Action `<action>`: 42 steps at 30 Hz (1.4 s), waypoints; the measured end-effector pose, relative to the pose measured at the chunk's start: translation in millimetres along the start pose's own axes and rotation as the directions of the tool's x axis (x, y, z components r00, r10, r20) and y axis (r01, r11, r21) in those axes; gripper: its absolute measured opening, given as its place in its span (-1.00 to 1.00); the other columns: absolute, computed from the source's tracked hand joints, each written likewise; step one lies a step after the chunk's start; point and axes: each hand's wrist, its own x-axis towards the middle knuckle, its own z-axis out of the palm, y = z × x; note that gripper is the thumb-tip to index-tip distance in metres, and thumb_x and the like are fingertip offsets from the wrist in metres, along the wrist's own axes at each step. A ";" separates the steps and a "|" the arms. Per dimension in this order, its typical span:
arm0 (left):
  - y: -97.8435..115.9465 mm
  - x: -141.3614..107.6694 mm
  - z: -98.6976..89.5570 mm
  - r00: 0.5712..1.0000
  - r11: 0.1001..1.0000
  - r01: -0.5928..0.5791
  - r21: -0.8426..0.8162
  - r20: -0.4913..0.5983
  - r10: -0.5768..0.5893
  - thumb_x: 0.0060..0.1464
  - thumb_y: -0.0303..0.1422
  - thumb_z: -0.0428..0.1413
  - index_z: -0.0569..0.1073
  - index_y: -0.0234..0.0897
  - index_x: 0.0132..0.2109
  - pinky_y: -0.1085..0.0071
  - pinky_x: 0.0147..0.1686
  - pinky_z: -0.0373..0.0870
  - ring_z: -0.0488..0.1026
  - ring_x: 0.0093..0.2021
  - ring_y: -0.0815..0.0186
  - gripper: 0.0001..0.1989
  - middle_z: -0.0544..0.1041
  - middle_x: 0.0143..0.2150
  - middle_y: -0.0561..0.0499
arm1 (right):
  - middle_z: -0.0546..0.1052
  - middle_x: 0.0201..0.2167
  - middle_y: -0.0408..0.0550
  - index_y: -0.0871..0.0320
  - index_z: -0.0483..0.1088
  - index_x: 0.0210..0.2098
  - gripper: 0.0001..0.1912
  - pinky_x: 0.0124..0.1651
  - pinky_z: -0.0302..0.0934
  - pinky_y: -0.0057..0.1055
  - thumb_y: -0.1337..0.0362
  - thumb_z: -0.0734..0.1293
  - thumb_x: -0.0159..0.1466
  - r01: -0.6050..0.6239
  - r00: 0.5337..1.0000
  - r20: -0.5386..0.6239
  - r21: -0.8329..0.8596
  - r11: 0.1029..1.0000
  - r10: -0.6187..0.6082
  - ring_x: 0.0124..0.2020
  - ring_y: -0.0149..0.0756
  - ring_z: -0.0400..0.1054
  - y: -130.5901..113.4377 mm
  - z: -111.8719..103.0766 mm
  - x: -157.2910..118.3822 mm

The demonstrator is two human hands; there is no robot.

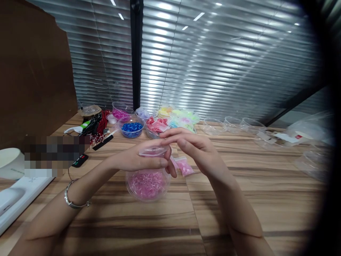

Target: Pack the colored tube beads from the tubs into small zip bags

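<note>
My left hand (pixel 151 156) is closed on a small clear zip bag (pixel 153 152), which lies between thumb and fingers with its mouth spread into an oval. No contents show in the bag. My right hand (pixel 195 147) reaches in from the right, fingers stretched out and overlapping the left fingertips; nothing shows in its grasp. Below my left hand stands a round clear tub (pixel 129 188) holding short pink tube-like pieces (pixel 147 183). A filled pink zip bag (pixel 184 167) lies on the table just behind my hands.
Along the back stand a tub of blue pieces (pixel 131 128), a tub of magenta pieces (pixel 120 113) and red packets (pixel 157 125). Clear tubs (pixel 213 126) line the right. At left are red wires (pixel 102 122), a white power strip (pixel 26 195) and a cardboard sheet (pixel 34 71).
</note>
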 end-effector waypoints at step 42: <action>-3.4 -5.9 2.3 0.996 0.996 0.084 -0.023 0.030 -0.083 0.16 -0.30 0.16 0.32 -0.30 -0.15 0.24 -0.05 0.45 0.51 -0.08 0.23 -0.79 0.54 -0.17 -0.14 | 0.40 0.07 -0.03 0.06 0.11 0.26 -0.56 0.04 0.23 -0.33 0.17 0.14 0.42 -0.130 0.930 0.322 -0.159 0.979 0.176 0.03 -0.26 0.33 -3.1 7.6 -1.6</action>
